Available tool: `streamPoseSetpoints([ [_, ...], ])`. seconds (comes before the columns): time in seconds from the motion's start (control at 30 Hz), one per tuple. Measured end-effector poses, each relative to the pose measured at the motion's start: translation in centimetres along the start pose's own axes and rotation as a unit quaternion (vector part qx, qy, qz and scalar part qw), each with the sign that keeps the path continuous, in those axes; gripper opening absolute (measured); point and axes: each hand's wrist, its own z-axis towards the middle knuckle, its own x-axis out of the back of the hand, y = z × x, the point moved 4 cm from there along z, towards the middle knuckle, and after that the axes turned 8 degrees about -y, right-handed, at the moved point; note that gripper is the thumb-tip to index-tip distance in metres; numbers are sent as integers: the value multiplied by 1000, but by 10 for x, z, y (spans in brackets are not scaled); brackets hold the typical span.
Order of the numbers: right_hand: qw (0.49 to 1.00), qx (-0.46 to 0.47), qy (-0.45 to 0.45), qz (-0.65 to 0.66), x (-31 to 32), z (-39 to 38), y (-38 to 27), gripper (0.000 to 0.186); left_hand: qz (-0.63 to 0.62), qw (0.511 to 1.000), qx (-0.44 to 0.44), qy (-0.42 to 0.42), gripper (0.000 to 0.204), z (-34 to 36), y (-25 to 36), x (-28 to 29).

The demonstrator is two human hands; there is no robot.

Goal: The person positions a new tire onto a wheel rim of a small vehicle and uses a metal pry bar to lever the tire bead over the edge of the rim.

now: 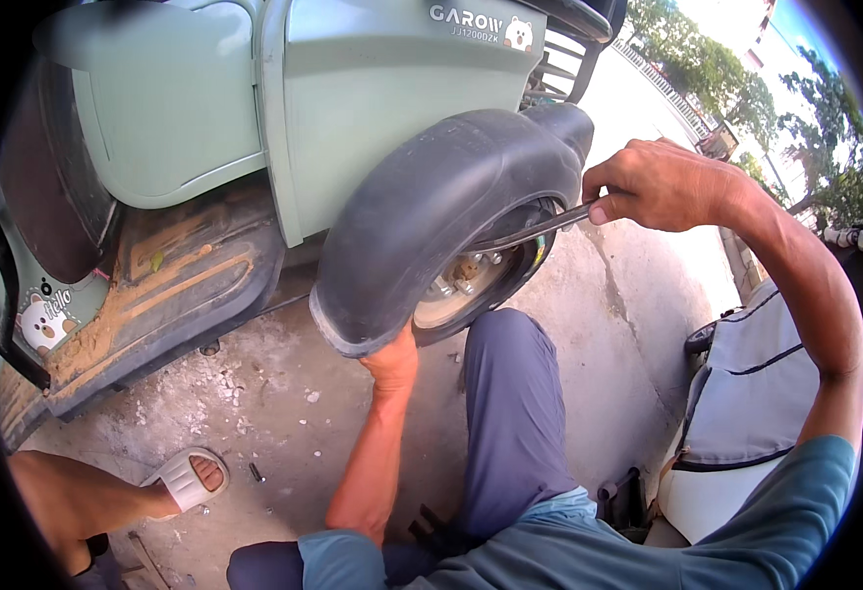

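My right hand (628, 187) is closed around the end of a long dark metal bar (540, 230), which looks like a tire lever. The bar slants down and left, and its far end reaches between the black fender (422, 197) and the wheel (448, 308), above the hub and its nuts. Below the fender's lower edge, my left hand (390, 362) reaches up by the tire. Its fingers are hidden behind the fender and tire, so what they touch does not show.
The fender belongs to a pale green vehicle (373, 108) with a dirty footboard (186, 265). At the lower left stands another person's foot in a white sandal (196, 478). A small dark piece (257, 472) lies on the concrete. A white vehicle with a grey cover (746, 393) stands at right.
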Motion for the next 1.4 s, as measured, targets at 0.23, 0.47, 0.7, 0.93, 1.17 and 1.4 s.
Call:
streamPoseSetpoints([
  [0.23,998,33,55,-1,-14,12,20,24,-114,983,63,-132,49,14,1,23],
  [0.47,991,17,89,95,-66,-2,19,24,-134,974,24,-180,49,39,20,26],
  [0.7,598,-55,81,796,-272,-22,-106,24,-79,978,31,-191,58,23,-8,26],
  [0.93,335,32,254,907,-288,79,-194,28,-53,980,72,-176,60,32,9,32],
  [1.17,312,42,317,895,-285,111,-208,30,-42,984,70,-161,59,35,18,31],
  [1.4,255,64,354,898,-280,134,-208,31,-19,980,20,-196,53,35,13,31],
])
